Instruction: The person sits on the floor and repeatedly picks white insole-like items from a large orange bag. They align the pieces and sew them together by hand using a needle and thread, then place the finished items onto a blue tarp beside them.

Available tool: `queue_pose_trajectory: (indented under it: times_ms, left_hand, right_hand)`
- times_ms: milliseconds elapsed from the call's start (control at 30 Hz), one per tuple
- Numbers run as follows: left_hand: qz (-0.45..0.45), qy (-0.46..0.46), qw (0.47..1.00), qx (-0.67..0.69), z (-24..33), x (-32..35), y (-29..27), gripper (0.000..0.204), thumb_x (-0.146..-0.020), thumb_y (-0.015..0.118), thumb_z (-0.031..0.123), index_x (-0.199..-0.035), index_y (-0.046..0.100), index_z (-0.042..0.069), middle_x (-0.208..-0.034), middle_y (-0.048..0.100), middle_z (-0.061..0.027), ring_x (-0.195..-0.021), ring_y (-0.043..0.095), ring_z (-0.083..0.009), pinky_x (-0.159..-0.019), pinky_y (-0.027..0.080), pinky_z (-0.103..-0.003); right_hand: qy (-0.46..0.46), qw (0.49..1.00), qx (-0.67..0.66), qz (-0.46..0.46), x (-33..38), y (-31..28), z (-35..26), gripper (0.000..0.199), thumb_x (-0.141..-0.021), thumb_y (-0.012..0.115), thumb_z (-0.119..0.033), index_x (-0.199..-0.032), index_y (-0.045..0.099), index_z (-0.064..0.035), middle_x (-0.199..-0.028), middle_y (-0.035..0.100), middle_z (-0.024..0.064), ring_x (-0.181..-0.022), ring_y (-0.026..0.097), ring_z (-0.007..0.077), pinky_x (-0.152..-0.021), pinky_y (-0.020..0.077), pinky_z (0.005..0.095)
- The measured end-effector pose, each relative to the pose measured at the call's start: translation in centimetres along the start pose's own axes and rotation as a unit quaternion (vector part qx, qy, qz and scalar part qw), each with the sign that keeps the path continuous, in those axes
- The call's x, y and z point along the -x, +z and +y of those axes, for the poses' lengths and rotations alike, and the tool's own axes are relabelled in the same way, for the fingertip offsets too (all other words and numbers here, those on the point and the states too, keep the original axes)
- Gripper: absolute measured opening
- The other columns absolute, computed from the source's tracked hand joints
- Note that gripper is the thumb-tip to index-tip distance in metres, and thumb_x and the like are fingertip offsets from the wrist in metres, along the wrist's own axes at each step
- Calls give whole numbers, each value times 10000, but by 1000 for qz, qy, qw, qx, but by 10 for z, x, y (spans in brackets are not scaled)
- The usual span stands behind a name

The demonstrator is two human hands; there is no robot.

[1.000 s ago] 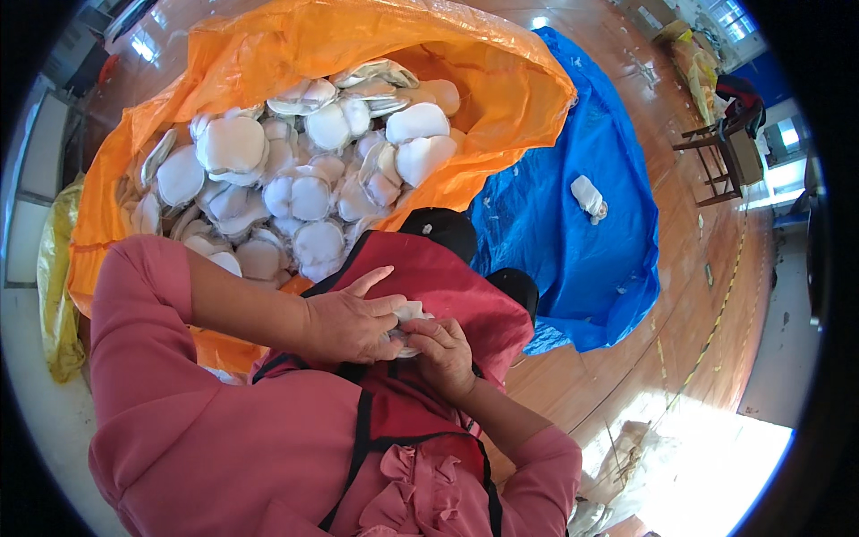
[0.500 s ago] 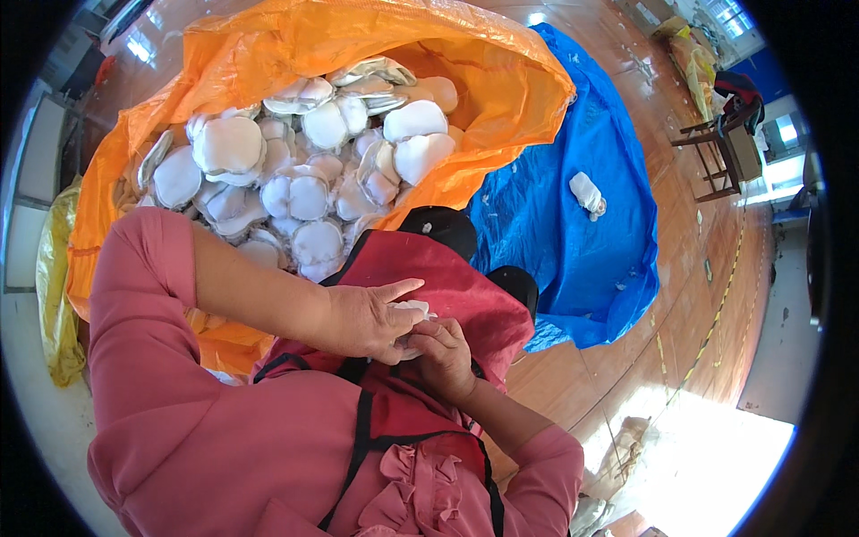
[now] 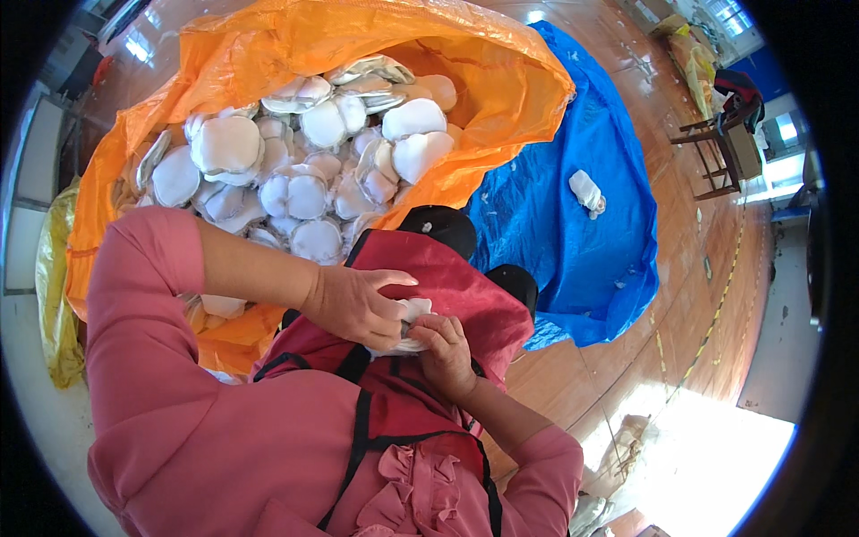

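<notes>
Over my lap, both hands work on a small white padded cloth piece (image 3: pixel 415 309). My left hand (image 3: pixel 356 308) grips it from the left, with fingers bent around it and the thumb side raised. On its right side, my right hand (image 3: pixel 446 354) pinches it between thumb and fingers. Part of the piece shows below the fingers; the rest is hidden by my hands. Ahead of me, a large orange sack (image 3: pixel 268 49) gapes wide, holding many rounded white pads (image 3: pixel 225 146) in a loose heap.
A blue sack (image 3: pixel 528 224) lies spread to the right of the orange one, with a single white bundle (image 3: pixel 587 192) on it. A red apron (image 3: pixel 483 313) covers my lap. Farther right stands a wooden chair (image 3: pixel 716 157); a yellow bag (image 3: pixel 58 295) is at the left.
My left hand has shifted slightly left and curled its fingers more. More of the white piece now shows between and below my hands. The sacks and pads have stayed put.
</notes>
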State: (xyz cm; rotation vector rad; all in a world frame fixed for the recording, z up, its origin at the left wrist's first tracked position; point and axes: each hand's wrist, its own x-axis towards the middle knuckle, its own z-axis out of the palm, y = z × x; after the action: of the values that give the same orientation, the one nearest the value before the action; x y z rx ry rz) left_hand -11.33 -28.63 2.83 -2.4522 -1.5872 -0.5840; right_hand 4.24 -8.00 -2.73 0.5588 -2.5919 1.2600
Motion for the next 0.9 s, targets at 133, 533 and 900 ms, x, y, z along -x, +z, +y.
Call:
queue_pose_trajectory:
  times_ms: [133,533,900]
  left_hand:
    - [17,-37,998,-41,11,21,11,149,-841,589,188,-970,624,121,-903,556,1,-987,554,-181,-999,450,-438]
    - [-10,-102,987,121,5,3,7,274,-811,614,138,-1068,602,44,-989,557,-74,-961,555,-270,-791,517,-355]
    - [105,-195,937,271,8,-23,19,668,-758,751,197,-1333,454,32,-1266,532,-165,-1186,524,-367,-988,461,-448]
  right_hand:
    - [2,1000,-19,0,2,0,2,417,-683,630,63,-1051,613,-131,-1102,622,61,-912,581,285,-821,470,375]
    - [51,996,-37,-56,-9,-29,-6,373,-700,682,46,-1048,636,-82,-1115,678,74,-894,607,264,-831,478,364]
    - [174,958,-88,-212,-2,-75,17,241,-944,576,-145,-1140,663,-35,-922,662,167,-828,640,296,-756,508,371]
